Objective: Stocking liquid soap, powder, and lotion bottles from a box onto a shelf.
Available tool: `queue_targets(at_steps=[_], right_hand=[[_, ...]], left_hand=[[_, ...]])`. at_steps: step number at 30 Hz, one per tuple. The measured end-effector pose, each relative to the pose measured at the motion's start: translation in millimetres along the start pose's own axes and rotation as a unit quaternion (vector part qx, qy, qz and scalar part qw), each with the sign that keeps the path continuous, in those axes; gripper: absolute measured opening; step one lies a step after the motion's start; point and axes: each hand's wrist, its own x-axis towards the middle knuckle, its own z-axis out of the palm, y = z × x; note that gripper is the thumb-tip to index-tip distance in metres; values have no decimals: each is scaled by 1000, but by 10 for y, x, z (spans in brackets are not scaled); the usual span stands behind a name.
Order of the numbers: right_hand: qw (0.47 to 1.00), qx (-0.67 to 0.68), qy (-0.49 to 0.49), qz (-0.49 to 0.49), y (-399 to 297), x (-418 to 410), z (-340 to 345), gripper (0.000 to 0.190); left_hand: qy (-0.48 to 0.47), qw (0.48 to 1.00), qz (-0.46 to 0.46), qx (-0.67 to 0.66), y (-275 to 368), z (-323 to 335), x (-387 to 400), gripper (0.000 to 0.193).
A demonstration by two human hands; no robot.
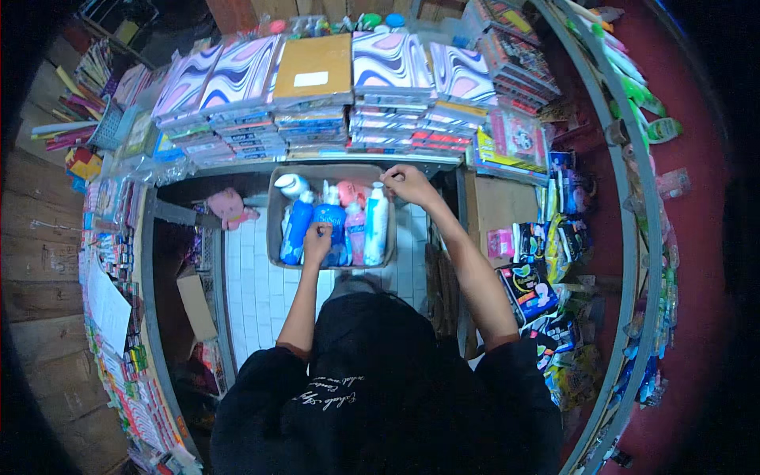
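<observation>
An open, greyish-brown box (275, 249) holds several upright bottles: a blue pump bottle (298, 228), a second blue bottle (337, 222), a pink bottle (355, 228) and a white and light-blue one (376, 228). A white-capped bottle (290, 185) and a reddish-pink item (351, 193) lie at the back of it. My left hand (317, 238), its fingers curled, is over the front of the two blue bottles. At the back right corner of the box is my right hand (407, 185), thumb and fingers bent together. Whether either hand grips anything is unclear.
Stacks of wrapped books (312, 65) line the shelf behind the box. A pink plush toy (228, 208) lies to the left. Packaged goods (528, 291) fill the right side, beside a grey metal frame (644, 237). Small goods (127, 297) crowd the left shelf.
</observation>
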Motion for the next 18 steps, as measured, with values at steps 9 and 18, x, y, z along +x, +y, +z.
queue_targets(at_steps=[9,18], right_hand=[[980,-123,140,74,676,-236,975,49],[949,-222,139,176,946,-395,1467,67]], left_hand=[[-90,996,-10,-26,-197,-89,93,24],[18,998,29,51,-130,-197,161,15]])
